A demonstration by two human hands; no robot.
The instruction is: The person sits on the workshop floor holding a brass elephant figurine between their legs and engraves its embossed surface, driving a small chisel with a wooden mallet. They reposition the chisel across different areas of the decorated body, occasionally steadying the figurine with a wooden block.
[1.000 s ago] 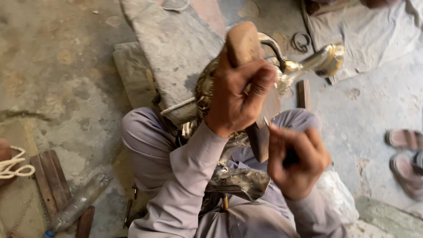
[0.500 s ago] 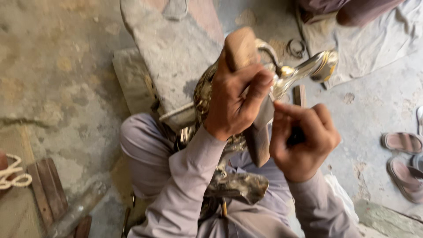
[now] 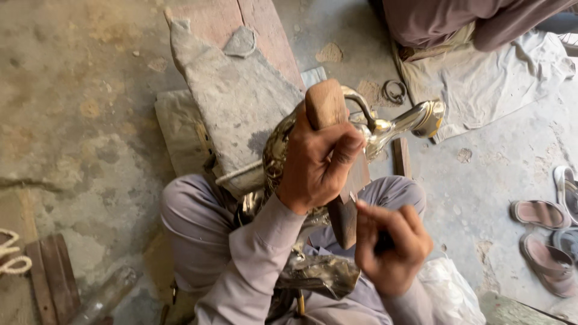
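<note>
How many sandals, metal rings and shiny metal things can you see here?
Sandals: 3, on the floor at right, the first, second and third
Metal rings: 1, the ring on the floor
Shiny metal pieces: 1, the spouted vessel under the left hand
Total: 5

The metal vessel (image 3: 397, 126) in the lap is bright, glossy silver-coloured metal with a gold-tinted spout mouth and a patterned, embossed body. The wooden block (image 3: 328, 108) gripped by the left hand (image 3: 313, 168) is smooth, matt brown wood. The stone slab (image 3: 235, 102) looks rough and grey. The floor (image 3: 78, 120) is rough, stained concrete. The white cloth (image 3: 494, 84) is matt and creased; the sandals (image 3: 542, 216) look matt.
</note>
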